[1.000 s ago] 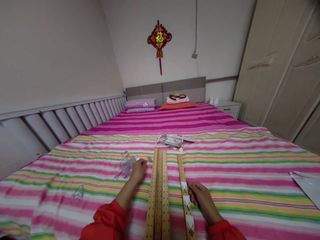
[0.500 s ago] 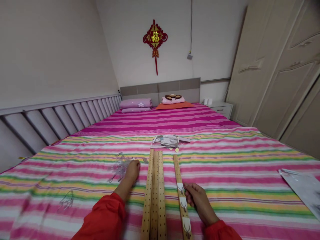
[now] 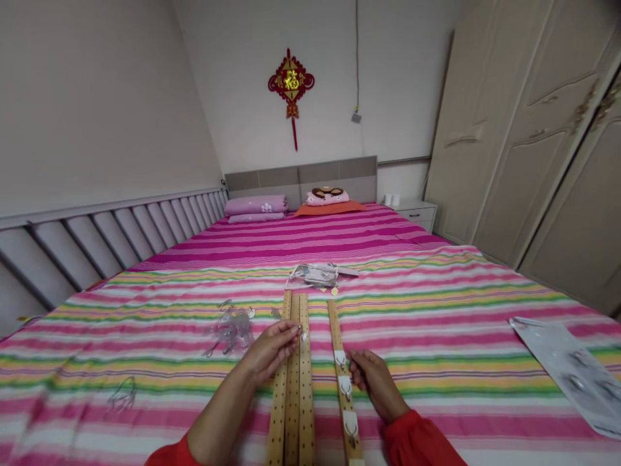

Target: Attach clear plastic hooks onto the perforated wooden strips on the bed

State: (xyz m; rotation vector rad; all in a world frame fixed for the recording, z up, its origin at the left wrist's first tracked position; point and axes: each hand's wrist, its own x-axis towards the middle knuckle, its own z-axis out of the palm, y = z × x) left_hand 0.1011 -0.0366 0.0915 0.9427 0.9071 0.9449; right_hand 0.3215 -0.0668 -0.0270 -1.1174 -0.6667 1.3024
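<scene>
My left hand [image 3: 272, 349] is above three perforated wooden strips [image 3: 292, 401] lying side by side. Between its thumb and fingertips is a small white-and-metal hook [image 3: 303, 334]. To the right lies a single wooden strip [image 3: 334, 323] with several white hooks [image 3: 345, 386] along its near part. Beside the farthest of these, my right hand [image 3: 377, 382] rests with fingers curled and pinched at the strip's right edge. Whatever may be in that pinch is too small to make out. A heap of clear plastic packaging and hooks [image 3: 230, 331] lies left of my left hand.
Striped bedding [image 3: 427, 310] lies under everything. Beyond the strips is a plastic bag of parts [image 3: 315, 275]. A clear hook package [image 3: 563, 369] lies at the right, a thin clear piece [image 3: 122, 395] at the left. A railing [image 3: 121, 226] borders the left side.
My left hand has moved right from the packaging heap to over the three strips, bringing a small hook. My right hand stays beside the single strip. The view has shifted slightly.
</scene>
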